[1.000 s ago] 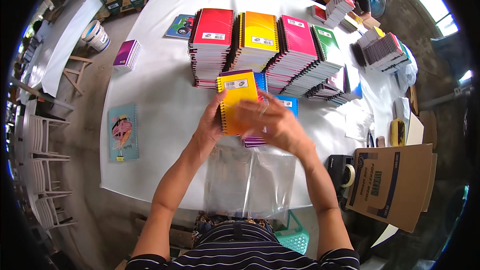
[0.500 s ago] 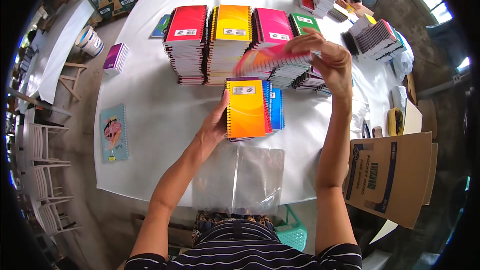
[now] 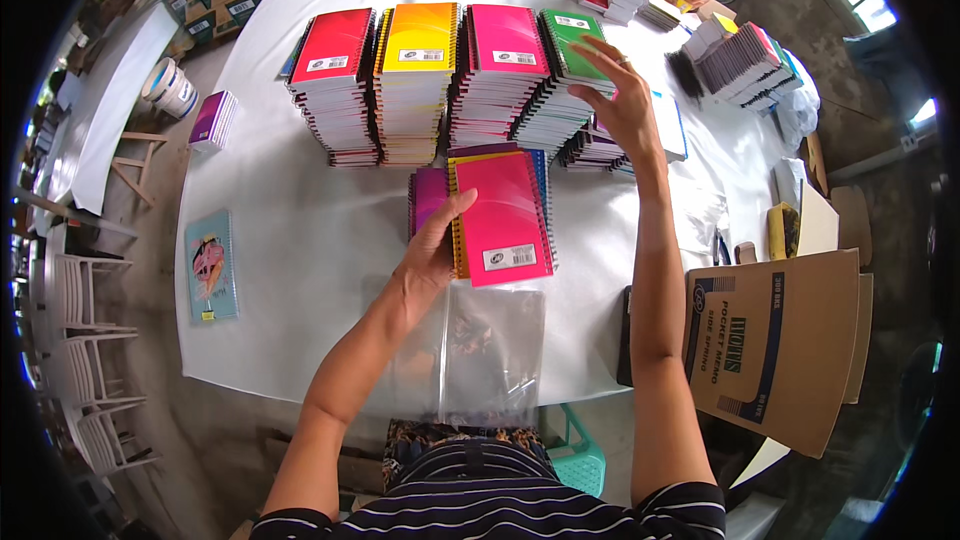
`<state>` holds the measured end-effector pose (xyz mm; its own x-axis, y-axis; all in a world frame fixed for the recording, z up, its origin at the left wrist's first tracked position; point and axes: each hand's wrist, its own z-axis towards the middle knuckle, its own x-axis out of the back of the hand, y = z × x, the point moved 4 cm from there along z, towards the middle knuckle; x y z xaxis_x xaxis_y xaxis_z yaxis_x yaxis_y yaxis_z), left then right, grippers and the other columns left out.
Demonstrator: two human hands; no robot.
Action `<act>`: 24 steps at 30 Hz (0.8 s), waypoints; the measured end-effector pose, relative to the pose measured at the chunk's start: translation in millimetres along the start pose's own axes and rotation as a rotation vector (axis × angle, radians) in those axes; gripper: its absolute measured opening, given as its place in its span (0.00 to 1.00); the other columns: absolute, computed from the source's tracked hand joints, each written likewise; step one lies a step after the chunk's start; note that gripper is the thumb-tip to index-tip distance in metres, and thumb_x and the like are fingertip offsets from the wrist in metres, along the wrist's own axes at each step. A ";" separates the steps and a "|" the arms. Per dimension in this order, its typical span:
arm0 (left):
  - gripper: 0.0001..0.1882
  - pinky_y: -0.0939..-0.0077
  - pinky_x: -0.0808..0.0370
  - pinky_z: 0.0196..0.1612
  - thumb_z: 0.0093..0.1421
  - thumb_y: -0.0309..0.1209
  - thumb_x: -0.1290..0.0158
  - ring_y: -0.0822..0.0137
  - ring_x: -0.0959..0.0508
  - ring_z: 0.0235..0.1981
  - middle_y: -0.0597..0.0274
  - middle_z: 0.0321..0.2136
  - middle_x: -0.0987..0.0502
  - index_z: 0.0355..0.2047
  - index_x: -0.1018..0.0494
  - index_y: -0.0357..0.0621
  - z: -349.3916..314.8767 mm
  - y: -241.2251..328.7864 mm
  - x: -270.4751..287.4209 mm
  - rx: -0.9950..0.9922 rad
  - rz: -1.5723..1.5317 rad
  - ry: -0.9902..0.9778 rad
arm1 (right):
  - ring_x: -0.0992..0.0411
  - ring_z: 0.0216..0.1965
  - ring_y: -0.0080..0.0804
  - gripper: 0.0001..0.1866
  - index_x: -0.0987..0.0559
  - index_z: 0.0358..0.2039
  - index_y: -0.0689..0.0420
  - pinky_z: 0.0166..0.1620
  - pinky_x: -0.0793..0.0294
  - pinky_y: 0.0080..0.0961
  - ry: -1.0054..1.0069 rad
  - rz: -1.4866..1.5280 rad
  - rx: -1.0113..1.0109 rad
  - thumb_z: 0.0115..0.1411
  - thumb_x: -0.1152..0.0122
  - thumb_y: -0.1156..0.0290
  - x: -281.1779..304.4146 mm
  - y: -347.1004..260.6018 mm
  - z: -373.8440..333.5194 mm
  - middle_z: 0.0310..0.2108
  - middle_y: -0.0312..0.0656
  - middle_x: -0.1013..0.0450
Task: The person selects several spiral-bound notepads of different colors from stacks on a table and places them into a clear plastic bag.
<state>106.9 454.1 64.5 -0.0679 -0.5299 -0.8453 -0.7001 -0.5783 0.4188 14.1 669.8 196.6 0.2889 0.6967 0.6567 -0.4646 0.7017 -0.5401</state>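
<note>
The left hand (image 3: 432, 250) grips a small pile of spiral-bound notebooks near the middle of the white table (image 3: 300, 270). Its thumb lies along the left side of the topmost pink notebook (image 3: 503, 215); its other fingers are largely hidden. That notebook is rectangular, with a smooth card cover, a pale curved pattern and a white label near its lower edge. Yellow, purple and blue edges protrude unevenly beneath it, and wire coils show along both long sides of the pile.

The right hand (image 3: 625, 105) holds nothing visible. Its thumb and fingers are spread wide over the near right part of the green stack (image 3: 572, 32); whether the fingertips touch the cover cannot be determined.

To the left of that stack stand the pink stack (image 3: 503, 35), yellow stack (image 3: 418, 30) and red stack (image 3: 337, 40), all glossy on top, with ridged sides of white paper and coil. A clear, creased plastic sheet (image 3: 492, 350) lies at the near table edge. A brown corrugated cardboard box (image 3: 765, 340) is tilted at the right.
</note>
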 end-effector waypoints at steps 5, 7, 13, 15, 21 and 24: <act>0.43 0.61 0.26 0.56 0.54 0.60 0.42 0.61 0.26 0.54 0.53 0.53 0.29 0.60 0.39 0.42 12.6 -5.0 0.2 -0.121 0.009 -0.025 | 0.25 0.51 0.34 0.17 0.18 0.44 0.53 0.64 0.39 0.39 0.139 -0.473 0.175 0.53 0.38 0.78 2.8 44.4 -10.7 0.47 0.41 0.23; 0.44 0.58 0.26 0.56 0.55 0.64 0.49 0.60 0.27 0.55 0.54 0.55 0.30 0.61 0.40 0.43 12.3 -3.1 -2.8 -0.147 -0.015 -0.061 | 0.23 0.46 0.35 0.16 0.18 0.41 0.54 0.62 0.35 0.39 0.217 -0.374 0.086 0.52 0.42 0.84 12.5 28.4 -12.0 0.41 0.42 0.21; 0.51 0.58 0.31 0.60 0.54 0.71 0.60 0.60 0.30 0.58 0.54 0.57 0.32 0.63 0.43 0.41 13.0 -6.6 -5.0 -0.186 -0.067 -0.247 | 0.24 0.43 0.39 0.20 0.20 0.43 0.59 0.48 0.25 0.35 0.215 -0.386 0.444 0.45 0.40 0.83 -3.4 -112.3 -86.1 0.43 0.45 0.23; 0.51 0.58 0.31 0.59 0.53 0.71 0.60 0.59 0.29 0.57 0.52 0.57 0.32 0.64 0.43 0.41 2.0 -7.0 13.8 -0.078 -0.212 -0.431 | 0.26 0.48 0.37 0.19 0.19 0.41 0.57 0.49 0.27 0.34 -0.127 -0.387 0.375 0.46 0.38 0.80 -45.8 -137.1 -125.3 0.45 0.43 0.24; 0.28 0.61 0.24 0.51 0.64 0.47 0.50 0.59 0.23 0.48 0.52 0.47 0.24 0.54 0.33 0.36 -54.3 2.7 81.1 -0.362 -0.132 -0.007 | 0.27 0.45 0.41 0.17 0.21 0.42 0.59 0.48 0.28 0.34 0.097 0.101 -0.056 0.49 0.38 0.84 -53.2 -110.1 -131.3 0.44 0.43 0.24; 0.27 0.63 0.23 0.49 0.62 0.46 0.47 0.60 0.22 0.46 0.54 0.47 0.23 0.54 0.32 0.37 -90.8 27.4 127.5 -0.481 -0.080 0.126 | 0.31 0.53 0.44 0.25 0.26 0.50 0.61 0.56 0.34 0.40 -0.018 -0.022 -0.036 0.49 0.34 0.79 -105.3 -96.3 -155.6 0.52 0.48 0.29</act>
<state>143.6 314.3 -1.7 0.0793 -0.5262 -0.8467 -0.2910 -0.8246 0.4852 158.6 552.0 97.6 0.2837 0.6785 0.6776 -0.4281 0.7220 -0.5436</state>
